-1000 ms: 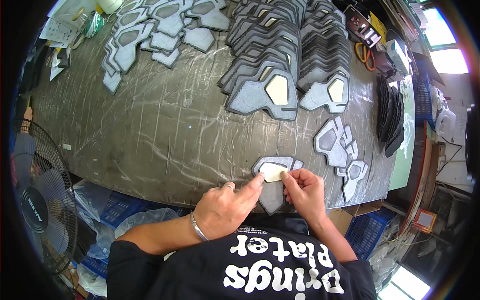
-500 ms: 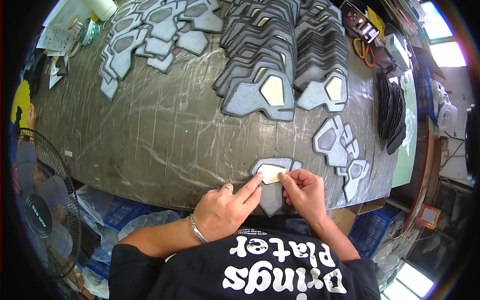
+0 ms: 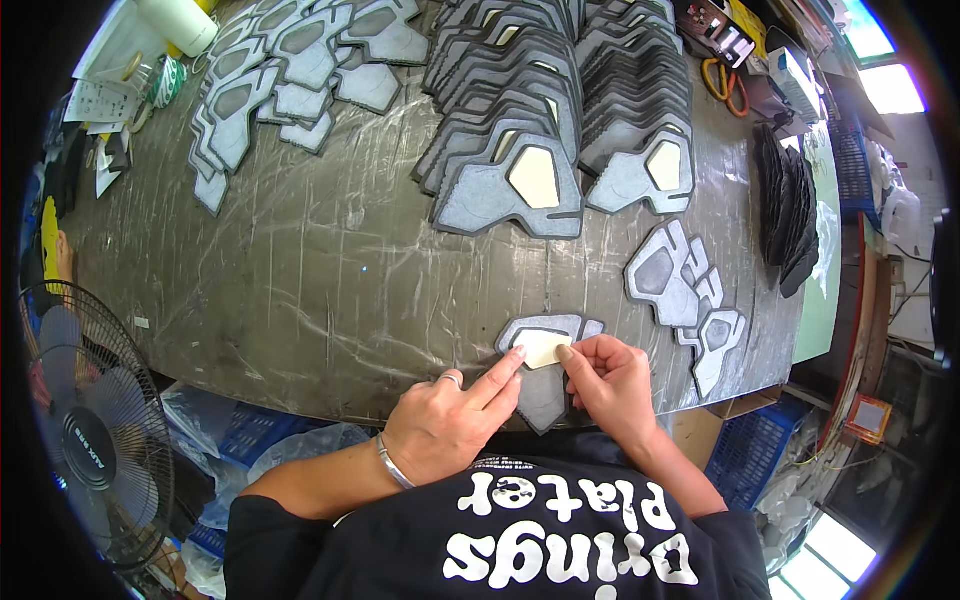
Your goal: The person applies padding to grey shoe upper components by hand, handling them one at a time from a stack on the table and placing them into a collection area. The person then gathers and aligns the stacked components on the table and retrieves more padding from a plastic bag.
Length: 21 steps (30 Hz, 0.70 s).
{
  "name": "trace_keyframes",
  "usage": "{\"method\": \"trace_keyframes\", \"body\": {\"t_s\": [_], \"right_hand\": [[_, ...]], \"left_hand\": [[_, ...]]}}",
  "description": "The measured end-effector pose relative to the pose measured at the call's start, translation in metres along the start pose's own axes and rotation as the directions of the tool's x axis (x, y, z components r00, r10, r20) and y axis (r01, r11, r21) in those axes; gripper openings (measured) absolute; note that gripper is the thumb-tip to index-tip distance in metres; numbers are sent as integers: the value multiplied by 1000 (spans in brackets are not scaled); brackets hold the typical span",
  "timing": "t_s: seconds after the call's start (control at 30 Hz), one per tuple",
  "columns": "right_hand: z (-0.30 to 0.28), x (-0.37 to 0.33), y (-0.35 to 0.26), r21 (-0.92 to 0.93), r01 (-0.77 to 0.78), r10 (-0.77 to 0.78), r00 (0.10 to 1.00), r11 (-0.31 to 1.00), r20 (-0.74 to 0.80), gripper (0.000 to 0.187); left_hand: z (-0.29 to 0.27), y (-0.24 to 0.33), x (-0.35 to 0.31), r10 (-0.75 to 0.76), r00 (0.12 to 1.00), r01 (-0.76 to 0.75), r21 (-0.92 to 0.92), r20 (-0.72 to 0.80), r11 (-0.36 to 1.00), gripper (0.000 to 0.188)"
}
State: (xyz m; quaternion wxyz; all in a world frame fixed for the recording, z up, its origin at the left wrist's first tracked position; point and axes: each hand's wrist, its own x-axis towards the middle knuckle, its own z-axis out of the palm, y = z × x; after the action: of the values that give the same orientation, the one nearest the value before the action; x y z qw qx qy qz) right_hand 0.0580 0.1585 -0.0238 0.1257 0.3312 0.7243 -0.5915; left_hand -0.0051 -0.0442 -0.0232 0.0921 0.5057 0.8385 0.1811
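A small cream patch (image 3: 541, 349) lies over the recess of a grey, dark-edged foam-like piece (image 3: 544, 398) at the table's near edge. My right hand (image 3: 612, 385) pinches the patch's right end between thumb and forefinger. My left hand (image 3: 448, 418), ringed and with a bracelet at the wrist, holds the patch's left end under its stretched forefinger; its thumb lies lower against the grey piece and its other fingers are curled. Whether the patch is seated in the recess cannot be told.
Beyond my hands stand overlapping rows of grey pieces with cream patches (image 3: 508, 185). Grey pieces without patches lie at the far left (image 3: 237, 110) and right (image 3: 662, 272). Black sheets (image 3: 786, 215) and orange-handled scissors (image 3: 722, 85) are rightward; a fan (image 3: 90, 440) stands left.
The view has shifted slightly, so the far rows sit a little higher and further left. Both hands keep nearly the same hold on the cream patch.
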Motion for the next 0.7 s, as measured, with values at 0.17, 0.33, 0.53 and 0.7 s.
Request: {"method": "trace_keyframes", "body": {"t_s": [0.17, 0.33, 0.53, 0.7], "right_hand": [[-1, 0, 1, -21, 13, -13, 1000, 1000, -4, 19], [0, 0, 2, -11, 21, -21, 999, 1000, -25, 21], [-2, 1, 1, -33, -14, 14, 1000, 999, -4, 22], [0, 4, 1, -226, 90, -107, 992, 970, -62, 25]], "left_hand": [[0, -1, 3, 21, 1000, -22, -25, -21, 999, 27], [-1, 1, 2, 15, 1000, -15, -12, -13, 1000, 26], [0, 2, 1, -19, 1000, 19, -7, 3, 1000, 38], [-2, 2, 2, -24, 1000, 24, 1, 9, 1000, 43]]}}
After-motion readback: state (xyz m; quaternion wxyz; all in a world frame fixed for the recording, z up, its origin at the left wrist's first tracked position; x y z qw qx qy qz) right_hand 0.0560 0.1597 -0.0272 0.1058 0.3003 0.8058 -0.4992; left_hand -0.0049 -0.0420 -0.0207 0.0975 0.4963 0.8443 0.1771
